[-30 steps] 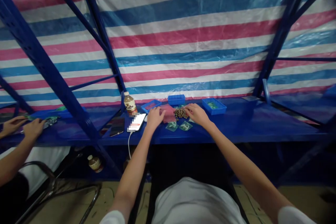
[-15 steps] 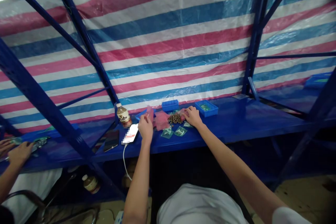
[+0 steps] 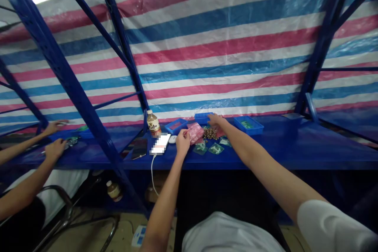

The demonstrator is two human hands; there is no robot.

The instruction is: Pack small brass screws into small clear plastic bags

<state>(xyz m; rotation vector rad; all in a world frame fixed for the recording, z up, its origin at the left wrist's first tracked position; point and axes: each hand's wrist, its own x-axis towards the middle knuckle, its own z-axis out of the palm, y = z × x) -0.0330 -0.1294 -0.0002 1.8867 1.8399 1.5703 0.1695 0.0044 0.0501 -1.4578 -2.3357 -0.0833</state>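
Note:
My left hand (image 3: 183,141) is closed on a crinkled pink plastic bag (image 3: 195,133), just above the blue tabletop. My right hand (image 3: 217,120) is at the right end of a small blue bin (image 3: 202,117), fingers bent down and too small to read clearly. Below that hand lies a heap of small brass-coloured metal parts (image 3: 210,134), with more pink plastic (image 3: 220,132) beside it. Closer to the table edge are several clear packets, such as one packet (image 3: 216,148) with pale pieces inside.
A blue tray (image 3: 176,126) with pink plastic and another blue tray (image 3: 256,129) with green packets flank the work area. To the left are a bottle (image 3: 153,123), a cabled phone (image 3: 161,144) and a dark flat device (image 3: 139,148). A co-worker's hands (image 3: 55,147) work beyond the blue post.
My right hand has moved from beside the metal parts back to the small blue bin. My left hand now holds the pink bag lower, nearer the heap. The view has swung left.

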